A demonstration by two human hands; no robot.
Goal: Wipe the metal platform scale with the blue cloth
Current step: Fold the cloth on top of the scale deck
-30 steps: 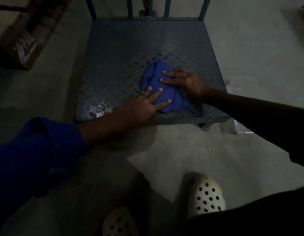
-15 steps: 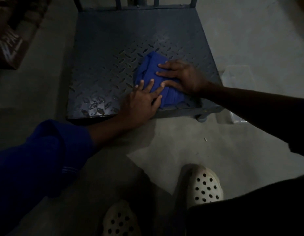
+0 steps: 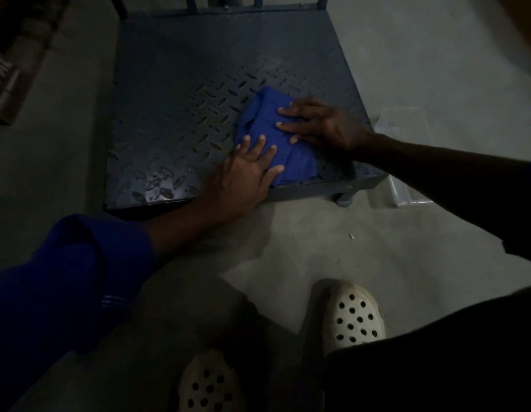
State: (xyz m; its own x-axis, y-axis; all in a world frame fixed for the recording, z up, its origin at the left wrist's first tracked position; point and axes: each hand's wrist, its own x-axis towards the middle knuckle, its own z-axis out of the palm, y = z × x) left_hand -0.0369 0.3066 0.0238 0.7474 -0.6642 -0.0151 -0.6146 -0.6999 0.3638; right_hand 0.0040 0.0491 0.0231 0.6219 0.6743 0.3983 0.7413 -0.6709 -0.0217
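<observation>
At the far left edge a brown cardboard box (image 3: 17, 63) stands on the concrete floor (image 3: 332, 251), well apart from the scale. Next to the right is the metal platform scale (image 3: 175, 93), a dark plate with a raised diamond pattern and upright bars at its far side. The blue sleeve (image 3: 71, 272) comes from the lower left, and the left hand (image 3: 243, 176) lies flat near the front edge of the plate, fingers spread wide. Its fingertips press on the left and front part of the blue cloth (image 3: 265, 126); the palm rests on bare metal beside the cloth. The cloth is bunched and folded, on the front right part of the plate, between the two hands and partly under both. The right hand (image 3: 320, 123) lies flat and open on the right side of the cloth, fingers pointing left, touching it from above. Below, two pale perforated clogs (image 3: 356, 316) stand on the floor.
</observation>
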